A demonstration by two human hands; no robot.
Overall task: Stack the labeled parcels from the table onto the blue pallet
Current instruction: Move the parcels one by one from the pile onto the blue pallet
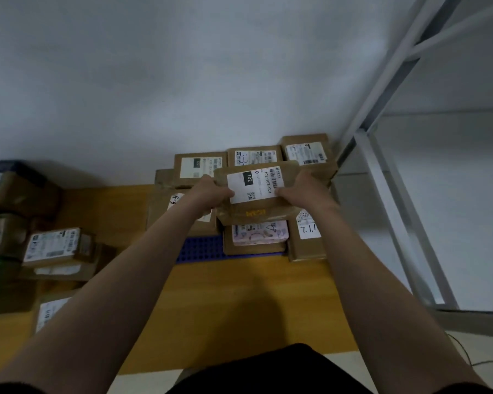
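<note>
At frame centre a parcel [254, 191] sits between the left hand [211, 193] and right hand [300, 191], above stacked parcels [201, 166] on the pallet [199, 248], against the wall [154, 81]; more parcels [52, 245] lie at middle left.

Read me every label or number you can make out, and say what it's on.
"102": black patch on the label of the held parcel.
"102-102-C01": same label, beside the barcode.
"7.1.1": handwritten on the right front parcel.
Yellow print on its side and all other labels: too blurred.
</note>
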